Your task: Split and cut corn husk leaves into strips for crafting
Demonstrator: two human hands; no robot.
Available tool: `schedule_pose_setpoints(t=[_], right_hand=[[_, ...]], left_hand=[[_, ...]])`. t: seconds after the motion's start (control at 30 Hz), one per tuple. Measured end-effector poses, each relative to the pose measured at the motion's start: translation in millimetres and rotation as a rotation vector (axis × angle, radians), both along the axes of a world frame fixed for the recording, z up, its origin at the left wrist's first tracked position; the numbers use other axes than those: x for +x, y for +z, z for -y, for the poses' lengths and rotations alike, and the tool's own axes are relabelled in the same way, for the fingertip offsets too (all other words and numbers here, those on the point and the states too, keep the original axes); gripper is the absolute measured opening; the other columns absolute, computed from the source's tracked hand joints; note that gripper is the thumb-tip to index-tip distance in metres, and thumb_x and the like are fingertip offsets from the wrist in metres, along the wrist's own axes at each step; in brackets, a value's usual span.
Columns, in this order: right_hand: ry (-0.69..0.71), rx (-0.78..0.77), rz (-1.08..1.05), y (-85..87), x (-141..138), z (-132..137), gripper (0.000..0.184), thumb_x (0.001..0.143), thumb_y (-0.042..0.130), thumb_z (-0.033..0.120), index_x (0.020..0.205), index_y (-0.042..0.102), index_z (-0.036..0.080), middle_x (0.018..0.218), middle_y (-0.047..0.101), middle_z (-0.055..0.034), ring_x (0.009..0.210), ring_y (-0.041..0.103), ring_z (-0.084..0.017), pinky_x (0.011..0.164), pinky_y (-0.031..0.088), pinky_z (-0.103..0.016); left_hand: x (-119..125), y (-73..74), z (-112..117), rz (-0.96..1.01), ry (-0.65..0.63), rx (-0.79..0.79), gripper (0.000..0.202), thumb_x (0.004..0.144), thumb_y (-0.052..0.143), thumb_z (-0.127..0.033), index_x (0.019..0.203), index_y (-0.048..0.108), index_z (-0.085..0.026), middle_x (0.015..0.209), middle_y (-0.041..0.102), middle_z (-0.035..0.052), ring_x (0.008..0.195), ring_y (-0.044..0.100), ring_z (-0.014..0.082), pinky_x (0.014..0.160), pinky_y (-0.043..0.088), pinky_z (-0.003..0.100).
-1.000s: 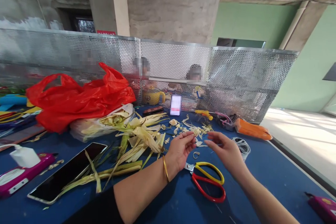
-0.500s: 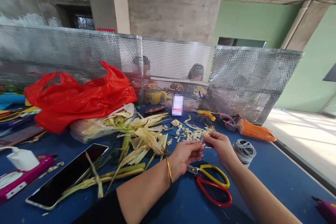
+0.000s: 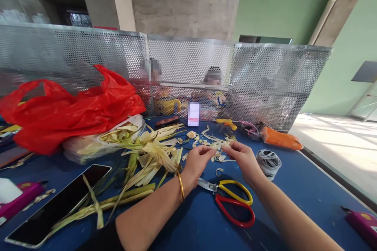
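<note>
"Scissors (image 3: 212,186) are lying beside the left hand (image 3: 194,166); why?"

"Probably for easy reach. That one and the right hand (image 3: 243,160) are pinching closed near pale scraps (image 3: 218,142) on the table (image 3: 191,225), perhaps for fine control; anything gripped is not showing clearly."

The bag (image 3: 73,110) at far left is of thin plastic, wrinkled and glossy. The husks (image 3: 159,155) look dry and papery. The scissors (image 3: 214,187) have smooth metal blades and shiny handles. The surface (image 3: 312,188) looks rather matt; the perforated screen (image 3: 188,59), metallic.
</note>
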State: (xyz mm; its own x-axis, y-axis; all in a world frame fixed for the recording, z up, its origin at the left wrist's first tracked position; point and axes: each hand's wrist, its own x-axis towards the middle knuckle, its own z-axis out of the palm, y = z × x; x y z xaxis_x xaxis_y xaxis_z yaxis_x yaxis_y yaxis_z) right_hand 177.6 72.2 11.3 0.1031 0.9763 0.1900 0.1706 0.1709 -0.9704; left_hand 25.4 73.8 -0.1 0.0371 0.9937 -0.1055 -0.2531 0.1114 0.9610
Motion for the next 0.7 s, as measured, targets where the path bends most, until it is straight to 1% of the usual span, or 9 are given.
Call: schedule_pose_setpoints(t=[0.07, 0.13, 0.2, 0.3, 0.33, 0.4, 0.5, 0.57, 0.7], right_hand=[[0.028, 0.004, 0.019, -1.7, -4, 1, 0.040, 0.060, 0.075, 0.051, 0.057, 0.055, 0.016, 0.053, 0.044, 0.0055, 0.054, 0.037, -0.009, 0.054, 0.028, -0.025], [0.030, 0.005, 0.045, -1.7, -6, 1, 0.042, 0.061, 0.073, 0.054, 0.056, 0.055, 0.017, 0.052, 0.045, 0.0050, 0.054, 0.038, -0.010, 0.054, 0.029, -0.025], [-0.002, -0.005, 0.036, 1.2, -4, 0, 0.045, 0.064, 0.069, 0.060, 0.059, 0.060, 0.016, 0.054, 0.049, 0.0028, 0.055, 0.042, -0.012, 0.055, 0.032, -0.026], [-0.081, -0.030, -0.023, 7.8, 5, -2, 0.053, 0.066, 0.063, 0.067, 0.073, 0.070, 0.015, 0.067, 0.061, -0.0036, 0.063, 0.053, -0.016, 0.059, 0.038, -0.028], [-0.091, -0.032, -0.032, 9.4, 7, -3, 0.054, 0.066, 0.063, 0.067, 0.077, 0.071, 0.014, 0.072, 0.064, -0.0053, 0.067, 0.056, -0.017, 0.061, 0.039, -0.028], [-0.057, -0.032, -0.020, 10.1, 11, -3, 0.050, 0.065, 0.068, 0.062, 0.081, 0.072, 0.014, 0.075, 0.066, -0.0059, 0.070, 0.058, -0.018, 0.063, 0.040, -0.028], [0.041, -0.023, 0.003, 5.9, 9, -3, 0.041, 0.063, 0.074, 0.054, 0.077, 0.070, 0.015, 0.068, 0.063, -0.0014, 0.065, 0.054, -0.014, 0.062, 0.039, -0.027], [0.081, -0.012, 0.005, 2.3, 5, -2, 0.037, 0.063, 0.075, 0.050, 0.073, 0.068, 0.015, 0.063, 0.059, 0.0012, 0.061, 0.051, -0.013, 0.060, 0.038, -0.026], [0.144, -0.025, -0.069, 0.2, 1, 0, 0.033, 0.063, 0.076, 0.047, 0.072, 0.068, 0.016, 0.065, 0.061, 0.0013, 0.064, 0.052, -0.013, 0.063, 0.039, -0.027]], left_hand=[[1, -2.7, -1, -0.042, -0.106, 0.113, 0.014, 0.058, 0.079, -0.018, 0.070, 0.071, -0.016, 0.073, 0.071, 0.0045, 0.071, 0.062, 0.0153, 0.070, 0.046, 0.023], [1, -6.3, -2, -0.079, -0.150, 0.152, 0.011, 0.059, 0.077, -0.020, 0.068, 0.072, -0.016, 0.072, 0.071, 0.0042, 0.071, 0.062, 0.0166, 0.073, 0.046, 0.026], [1, -9.4, -3, -0.104, -0.119, 0.157, 0.009, 0.060, 0.075, -0.023, 0.066, 0.072, -0.016, 0.070, 0.070, 0.0032, 0.069, 0.062, 0.0166, 0.072, 0.046, 0.027], [1, -11.5, -5, -0.106, -0.062, 0.132, 0.011, 0.059, 0.074, -0.025, 0.066, 0.071, -0.018, 0.068, 0.070, 0.0014, 0.068, 0.061, 0.0161, 0.071, 0.045, 0.028], [1, -11.5, -5, -0.107, -0.054, 0.128, 0.011, 0.058, 0.074, -0.026, 0.066, 0.071, -0.018, 0.068, 0.070, 0.0010, 0.068, 0.061, 0.0161, 0.071, 0.045, 0.028], [1, -11.0, -5, -0.113, -0.059, 0.131, 0.012, 0.058, 0.074, -0.026, 0.066, 0.071, -0.018, 0.069, 0.070, 0.0013, 0.069, 0.061, 0.0163, 0.072, 0.045, 0.028], [0, -9.7, -4, -0.135, -0.087, 0.139, 0.012, 0.059, 0.074, -0.026, 0.066, 0.072, -0.017, 0.070, 0.070, 0.0026, 0.070, 0.061, 0.0167, 0.072, 0.045, 0.028], [0, -8.1, -3, -0.151, -0.117, 0.139, 0.014, 0.060, 0.074, -0.028, 0.068, 0.073, -0.016, 0.071, 0.071, 0.0031, 0.071, 0.061, 0.0166, 0.072, 0.045, 0.028], [-1, -3.5, 0, -0.134, -0.200, 0.124, 0.026, 0.069, 0.070, -0.042, 0.070, 0.073, -0.016, 0.070, 0.070, 0.0031, 0.067, 0.059, 0.0150, 0.070, 0.044, 0.027]])
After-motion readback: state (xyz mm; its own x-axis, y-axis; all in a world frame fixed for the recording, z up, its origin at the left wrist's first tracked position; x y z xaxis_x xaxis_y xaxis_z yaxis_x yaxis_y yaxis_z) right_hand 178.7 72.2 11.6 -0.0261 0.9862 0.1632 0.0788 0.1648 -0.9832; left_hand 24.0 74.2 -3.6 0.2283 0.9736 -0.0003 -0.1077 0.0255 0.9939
